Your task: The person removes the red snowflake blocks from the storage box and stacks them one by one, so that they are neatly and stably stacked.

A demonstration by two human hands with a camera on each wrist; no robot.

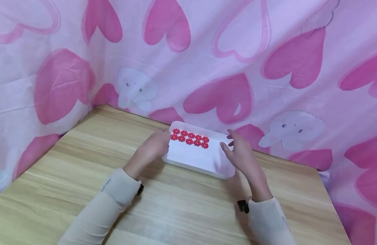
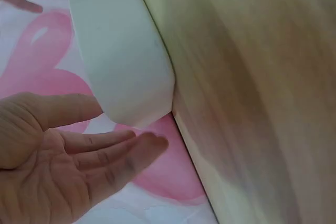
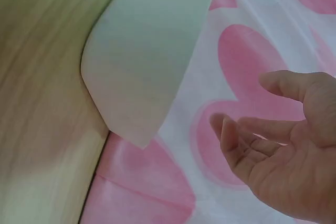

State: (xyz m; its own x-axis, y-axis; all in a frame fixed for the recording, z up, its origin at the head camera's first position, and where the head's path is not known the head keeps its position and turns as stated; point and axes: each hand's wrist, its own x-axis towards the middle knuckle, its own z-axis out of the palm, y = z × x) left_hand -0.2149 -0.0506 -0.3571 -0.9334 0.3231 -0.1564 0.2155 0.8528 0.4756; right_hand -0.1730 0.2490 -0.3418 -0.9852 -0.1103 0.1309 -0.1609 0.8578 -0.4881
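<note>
A white rectangular tray point(image 1: 191, 158) lies on the table towards its far edge. Red flower-shaped pieces point(image 1: 190, 135) form two rows along the tray's far side. At the tray's left end is my left hand point(image 1: 157, 143). In the left wrist view its thumb point(image 2: 73, 108) reaches the tray's rim, while the other fingers point(image 2: 113, 158) extend loosely past the outer corner. My right hand point(image 1: 239, 151) is at the right end with thumb and fingers spread. The right wrist view shows a gap between this hand point(image 3: 283, 145) and the tray wall point(image 3: 142, 61); nothing is in its grasp.
A wood-grain table point(image 1: 164, 211) carries the tray. Right behind the table hangs a pink curtain point(image 1: 203, 64) with hearts and elephants, which also covers the left side. Dark wrist devices point(image 1: 243, 206) show at both sleeve cuffs.
</note>
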